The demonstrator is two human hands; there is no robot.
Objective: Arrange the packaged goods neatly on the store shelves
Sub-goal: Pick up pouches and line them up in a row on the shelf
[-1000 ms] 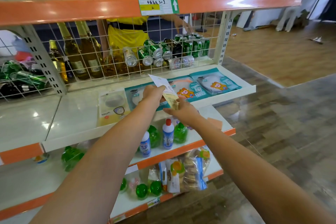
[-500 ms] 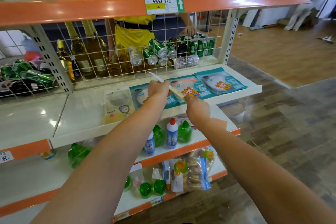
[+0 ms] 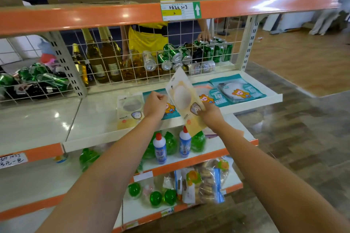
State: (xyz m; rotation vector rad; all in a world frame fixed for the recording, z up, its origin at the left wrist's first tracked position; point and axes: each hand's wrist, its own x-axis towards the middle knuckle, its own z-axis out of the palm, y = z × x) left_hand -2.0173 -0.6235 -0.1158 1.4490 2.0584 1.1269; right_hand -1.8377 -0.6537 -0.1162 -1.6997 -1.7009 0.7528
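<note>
Here the right hand [image 3: 212,114] holds a yellow mask packet [image 3: 184,100] above the front edge of the white shelf [image 3: 98,119]; its fingers are curled round the lower right side of the packet, with the thumb on the printed cartoon face. The packet is tilted, its top corner pointing up and to the left toward the wire grid [image 3: 170,62]. The left hand [image 3: 154,103] is just beside the left edge of the packet with its fingers curled in; I cannot tell if it really pinches the packet or only touches it. On the shelf, to the left of the hands, lies a second yellow packet [image 3: 128,109], flat. To the right lie teal mask packets [image 3: 240,91] in a row, partly overlapping each other. Behind the grid there are glass bottles [image 3: 106,58] standing upright and green cans [image 3: 176,55], some lying on their side. A person in a yellow shirt [image 3: 147,38] stands on the other side. On the lower shelf stand two white bottles with red caps [image 3: 160,147].
</note>
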